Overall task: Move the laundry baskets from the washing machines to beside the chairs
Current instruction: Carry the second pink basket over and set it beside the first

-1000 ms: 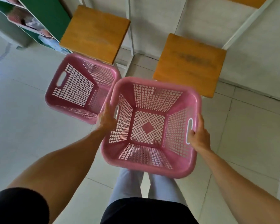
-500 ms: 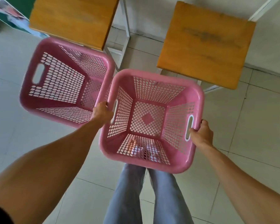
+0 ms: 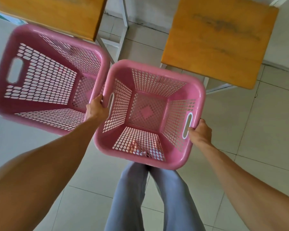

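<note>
Head view: two pink laundry baskets sit before two wooden chairs. The right basket (image 3: 197,90), near the right chair (image 3: 218,39), is gripped at its handles by the left hand (image 3: 97,109) and right hand (image 3: 200,134), fingers clamped. The left basket (image 3: 5,90) touches it, near the left chair (image 3: 57,12).

Brightness: the scene was evenly bright, in soft daylight.
Shadows: only faint, diffuse shade lay on the tiled floor (image 3: 265,124) beneath the right chair seat (image 3: 218,40).
Glare: a mild sheen showed on the rim of the right basket (image 3: 198,90).
Blur: the left basket (image 3: 45,80) was smeared, most at the left edge of the frame.
Focus: the frame's centre was sharpest.
Distortion: wide-angle stretch swelled the forearms at the lower corners.
</note>
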The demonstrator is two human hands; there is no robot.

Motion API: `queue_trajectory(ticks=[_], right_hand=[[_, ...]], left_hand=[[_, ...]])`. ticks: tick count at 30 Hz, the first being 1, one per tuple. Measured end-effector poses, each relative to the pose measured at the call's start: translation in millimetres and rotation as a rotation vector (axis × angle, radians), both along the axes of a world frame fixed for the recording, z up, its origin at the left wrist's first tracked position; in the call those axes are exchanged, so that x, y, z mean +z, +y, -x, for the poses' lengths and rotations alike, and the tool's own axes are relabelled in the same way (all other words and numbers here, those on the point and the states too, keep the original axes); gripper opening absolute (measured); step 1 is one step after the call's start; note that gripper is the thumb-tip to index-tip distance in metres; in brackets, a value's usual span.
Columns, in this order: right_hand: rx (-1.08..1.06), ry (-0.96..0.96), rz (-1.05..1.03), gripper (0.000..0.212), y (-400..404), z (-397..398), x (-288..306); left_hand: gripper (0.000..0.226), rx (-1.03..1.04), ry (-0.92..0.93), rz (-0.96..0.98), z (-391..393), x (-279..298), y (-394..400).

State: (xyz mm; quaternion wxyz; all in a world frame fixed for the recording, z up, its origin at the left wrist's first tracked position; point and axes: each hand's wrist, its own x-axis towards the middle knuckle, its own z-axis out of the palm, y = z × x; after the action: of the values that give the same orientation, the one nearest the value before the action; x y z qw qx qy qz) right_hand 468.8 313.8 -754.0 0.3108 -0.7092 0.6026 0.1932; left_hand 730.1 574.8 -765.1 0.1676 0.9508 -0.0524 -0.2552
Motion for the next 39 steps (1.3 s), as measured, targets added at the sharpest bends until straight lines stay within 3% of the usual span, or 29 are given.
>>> queue_trajectory(ticks=[8,15,20,23,27,30,34,39], right_hand=[[-0.008,-0.035,0.028,0.023,-8.7,-13.1,-2.6],[0.003,-0.001,-0.028,0.034,-4.4,-14.1,5.6],[0.091,-0.018,-0.081,0.036,12.5,-3.8,50.2],[0.088,-0.056,-0.084,0.035,26.7,11.0,86.0],[-0.032,-0.099,-0.057,0.031,43.6,37.2,131.6],[-0.112,-0.115,-0.037,0.032,54.7,63.5,170.7],[-0.292,-0.171,0.009,0.038,70.4,109.6,205.7],[-0.461,-0.235,0.076,0.035,99.9,184.1,241.7]], left_hand=[[0.02,-0.033,-0.059,-0.06,-11.2,2.1,-9.0],[0.07,-0.065,-0.029,-0.062,4.2,13.9,-15.5],[0.064,-0.111,-0.002,0.001,29.3,64.2,-14.8],[0.052,-0.218,-0.011,0.024,54.8,102.9,-21.7],[0.053,-0.379,0.118,0.093,99.1,154.8,-40.3],[0.035,-0.576,0.108,0.093,128.3,187.2,-56.5],[0.034,-0.897,0.122,0.107,170.3,221.3,-76.8],[0.034,-1.149,0.147,0.147,223.0,242.7,-102.4]])
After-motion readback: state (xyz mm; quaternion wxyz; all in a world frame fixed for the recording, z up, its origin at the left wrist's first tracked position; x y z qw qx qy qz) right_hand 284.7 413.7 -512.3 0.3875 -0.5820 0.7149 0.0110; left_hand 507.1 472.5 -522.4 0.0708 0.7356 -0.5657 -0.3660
